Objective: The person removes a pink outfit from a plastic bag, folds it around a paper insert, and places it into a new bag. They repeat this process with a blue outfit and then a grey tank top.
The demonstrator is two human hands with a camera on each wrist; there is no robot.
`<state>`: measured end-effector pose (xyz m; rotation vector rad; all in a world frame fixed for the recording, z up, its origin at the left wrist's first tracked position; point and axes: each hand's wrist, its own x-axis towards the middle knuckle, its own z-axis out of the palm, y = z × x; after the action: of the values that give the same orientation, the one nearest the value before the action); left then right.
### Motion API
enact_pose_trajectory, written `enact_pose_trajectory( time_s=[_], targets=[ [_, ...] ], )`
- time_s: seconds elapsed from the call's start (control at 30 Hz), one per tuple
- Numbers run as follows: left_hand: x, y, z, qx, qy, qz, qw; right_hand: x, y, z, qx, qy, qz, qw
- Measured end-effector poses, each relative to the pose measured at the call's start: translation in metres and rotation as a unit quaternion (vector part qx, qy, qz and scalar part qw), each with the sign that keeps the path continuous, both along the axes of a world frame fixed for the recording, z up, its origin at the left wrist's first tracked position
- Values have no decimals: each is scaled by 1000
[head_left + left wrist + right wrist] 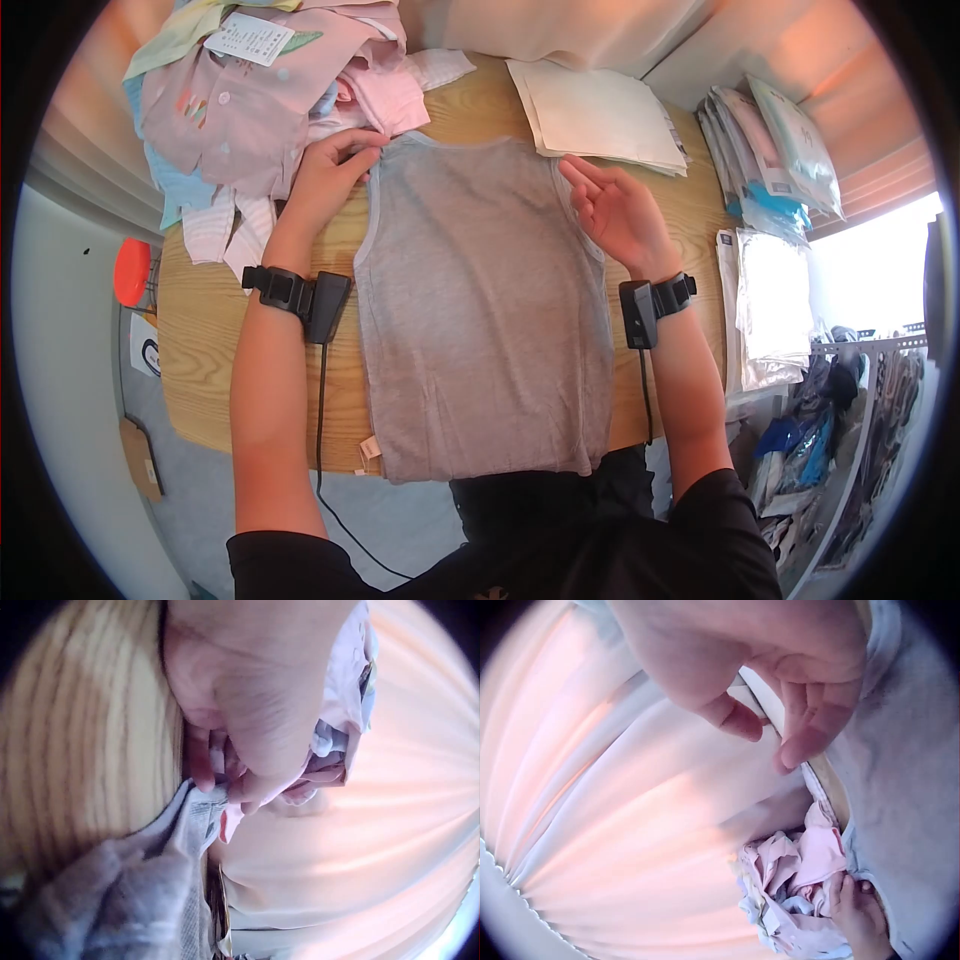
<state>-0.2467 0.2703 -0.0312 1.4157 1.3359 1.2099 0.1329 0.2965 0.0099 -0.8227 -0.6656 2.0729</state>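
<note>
A grey sleeveless top lies spread on the wooden table, its neckline at the far end and its hem over the near edge. My left hand pinches the top's left shoulder, and the left wrist view shows the thumb and a finger at that grey cloth corner. Beside the opposite shoulder is my right hand, palm turned inward with fingers loosely bent. In the right wrist view a gap shows between that hand's thumb and fingers, with no cloth in it. A small label sticks out near the hem.
A heap of children's clothes with a white tag covers the table's far left. White sheets lie at the far right. Plastic-wrapped garments are stacked along the right side, and a curtain hangs behind the table.
</note>
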Motion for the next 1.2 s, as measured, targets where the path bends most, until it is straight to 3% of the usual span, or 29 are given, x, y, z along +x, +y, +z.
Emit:
enact_pose_trajectory(
  time_s=[0.43, 0.57, 0.7, 0.77, 0.83, 0.93, 1.03, 1.2],
  targets=[
    [5, -3, 4, 38, 6, -7, 999, -9, 53, -7, -42, 95, -94, 990],
    [6, -1, 1, 47, 31, -7, 998, 2, 38, 2, 32, 17, -80, 996],
    [4, -2, 6, -15, 24, 3, 1000, 0, -40, 24, 92, -94, -56, 990],
    [6, -2, 5, -28, -4, 15, 1000, 4, -82, 20, 117, -123, 3, 985],
    [8, -2, 5, -26, -28, 22, 999, 1, -115, 27, 77, -276, 54, 957],
    [7, -1, 7, -38, -39, 29, 998, 6, -130, 21, 60, -351, 179, 917],
    [8, 0, 6, -18, -26, 36, 999, 16, -129, 8, 33, -371, 193, 908],
    [4, 1, 1, -40, 24, 27, 999, 13, -121, 7, 95, -419, 190, 883]
  ],
)
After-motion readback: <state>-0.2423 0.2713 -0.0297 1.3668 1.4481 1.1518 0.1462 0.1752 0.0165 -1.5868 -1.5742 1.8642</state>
